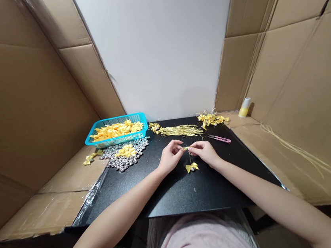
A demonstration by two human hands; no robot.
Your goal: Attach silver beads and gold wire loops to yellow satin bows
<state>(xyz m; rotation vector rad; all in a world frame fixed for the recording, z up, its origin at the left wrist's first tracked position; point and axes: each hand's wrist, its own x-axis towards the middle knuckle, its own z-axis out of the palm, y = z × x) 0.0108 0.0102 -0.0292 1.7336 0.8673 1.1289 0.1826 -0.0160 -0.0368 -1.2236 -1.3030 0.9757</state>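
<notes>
My left hand (171,154) and my right hand (203,151) meet above the middle of the black table, both closed in a pinch. Between their fingertips runs a short piece of gold cord (186,148). A strand drops from it to a yellow ribbon bow (192,167) with a small silver ball at its centre. Whether that bow hangs free or touches the table I cannot tell. Fingers partly cover the cord's ends.
A blue basket (145,122) of yellow bows stands back left, behind a pile of silver balls (123,163). Cut gold cords (181,130) lie behind my hands. Pink thread snips (220,138), finished bows (211,118) and a spool (244,108) are on the right. Cardboard walls flank the table.
</notes>
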